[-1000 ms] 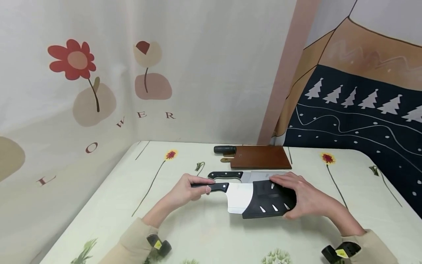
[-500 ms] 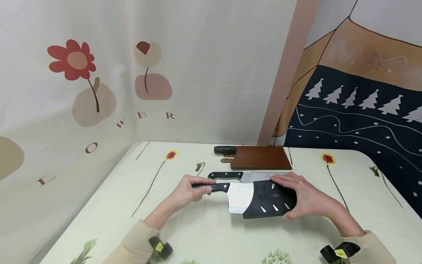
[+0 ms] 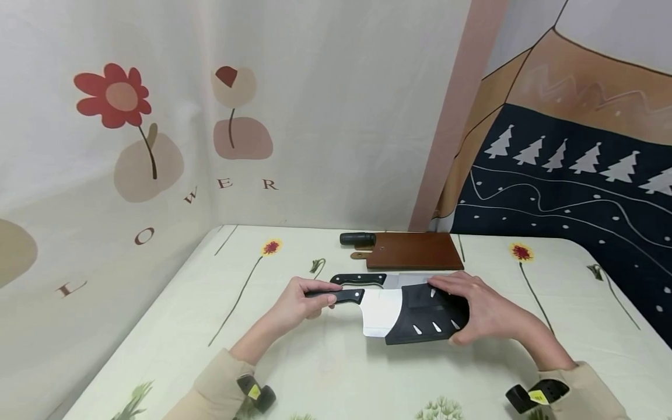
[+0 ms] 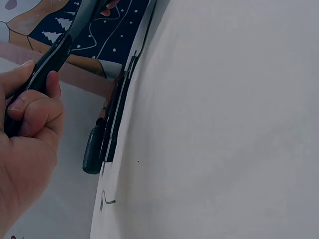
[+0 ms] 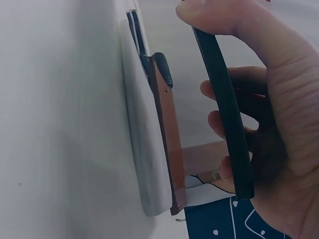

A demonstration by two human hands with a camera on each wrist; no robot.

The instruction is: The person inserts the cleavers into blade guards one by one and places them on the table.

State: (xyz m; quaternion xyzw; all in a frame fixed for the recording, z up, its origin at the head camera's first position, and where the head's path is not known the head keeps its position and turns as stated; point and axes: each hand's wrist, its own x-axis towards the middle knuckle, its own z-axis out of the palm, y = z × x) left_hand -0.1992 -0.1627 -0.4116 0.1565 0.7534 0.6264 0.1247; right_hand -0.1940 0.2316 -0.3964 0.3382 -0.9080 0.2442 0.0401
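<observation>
A cleaver with a broad silver blade is held above the table, level and flat side towards me. My left hand pinches its black riveted handle between thumb and fingers. A black slotted blade guard covers the outer part of the blade; bare steel shows between guard and handle. My right hand grips the guard's far end, thumb below and fingers over the top. In the right wrist view the guard appears edge-on, between the thumb and fingers.
Just behind lies a second knife with a black handle, its blade partly hidden by the guard and right hand. Farther back is a flat brown sheath with a black handle at its left. A curtain hangs behind the table.
The right hand and the guard have shifted slightly left and up, with the cleaver's blade rising a little. Both hands keep their hold.
</observation>
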